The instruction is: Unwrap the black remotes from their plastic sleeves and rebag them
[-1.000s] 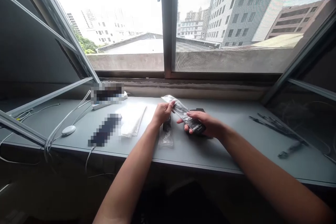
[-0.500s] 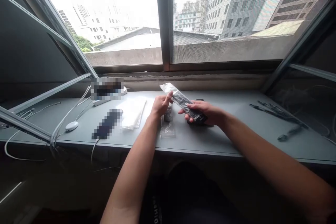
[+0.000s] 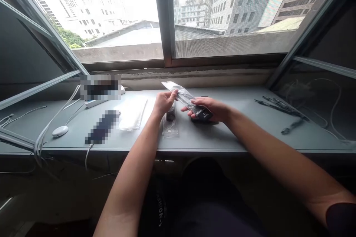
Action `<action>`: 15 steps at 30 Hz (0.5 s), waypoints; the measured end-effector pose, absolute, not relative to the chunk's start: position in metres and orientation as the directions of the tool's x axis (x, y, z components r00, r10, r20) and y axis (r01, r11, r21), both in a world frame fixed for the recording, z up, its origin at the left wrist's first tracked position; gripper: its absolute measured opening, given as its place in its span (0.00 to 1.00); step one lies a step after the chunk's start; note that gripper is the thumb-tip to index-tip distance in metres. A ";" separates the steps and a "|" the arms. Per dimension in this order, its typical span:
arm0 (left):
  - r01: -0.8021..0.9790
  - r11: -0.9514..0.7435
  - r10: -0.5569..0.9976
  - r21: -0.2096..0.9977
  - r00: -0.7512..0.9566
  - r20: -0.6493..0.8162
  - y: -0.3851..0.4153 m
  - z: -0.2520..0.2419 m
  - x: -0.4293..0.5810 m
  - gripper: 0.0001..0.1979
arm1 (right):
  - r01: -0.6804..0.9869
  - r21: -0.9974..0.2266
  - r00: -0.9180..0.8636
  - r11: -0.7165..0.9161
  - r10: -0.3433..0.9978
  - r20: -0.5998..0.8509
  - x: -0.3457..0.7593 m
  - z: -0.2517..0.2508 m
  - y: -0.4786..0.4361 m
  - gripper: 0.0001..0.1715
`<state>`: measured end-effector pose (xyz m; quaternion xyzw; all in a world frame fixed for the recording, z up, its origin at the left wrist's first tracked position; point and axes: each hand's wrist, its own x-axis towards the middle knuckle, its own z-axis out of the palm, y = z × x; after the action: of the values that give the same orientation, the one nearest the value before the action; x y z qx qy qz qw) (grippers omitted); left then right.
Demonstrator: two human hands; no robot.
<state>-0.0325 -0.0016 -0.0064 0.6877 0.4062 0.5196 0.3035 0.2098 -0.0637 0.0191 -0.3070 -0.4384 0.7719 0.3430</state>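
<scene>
Room to pass lies over the bench [image 3: 241, 98] between the right hand [image 3: 208, 106] and the black cables [image 3: 279, 108], but left of the left hand [image 3: 164, 103] the clear plastic bags [image 3: 133, 114], pixelated dark slab [image 3: 102, 126] and white disc [image 3: 60, 131] stand in the way.

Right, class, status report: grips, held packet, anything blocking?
Left grip, right grip: both on plastic packet. Packet tilted. Second packet beside left forearm, not visibly blocking.

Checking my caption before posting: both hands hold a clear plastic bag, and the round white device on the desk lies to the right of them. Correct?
The side is wrong: the head view shows the round white device on the desk left of the left hand and right hand, which both hold the clear plastic bag.
</scene>
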 end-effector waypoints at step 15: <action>0.210 -0.486 0.874 0.848 0.139 0.466 0.005 -0.013 -0.035 0.31 | -0.265 -0.876 -0.553 -0.403 0.808 -0.204 0.204 0.020 -0.066 0.08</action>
<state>-0.0350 0.0054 -0.0132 0.6847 0.3955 0.5236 0.3171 0.2038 -0.0664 0.0203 -0.3216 -0.4224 0.7733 0.3467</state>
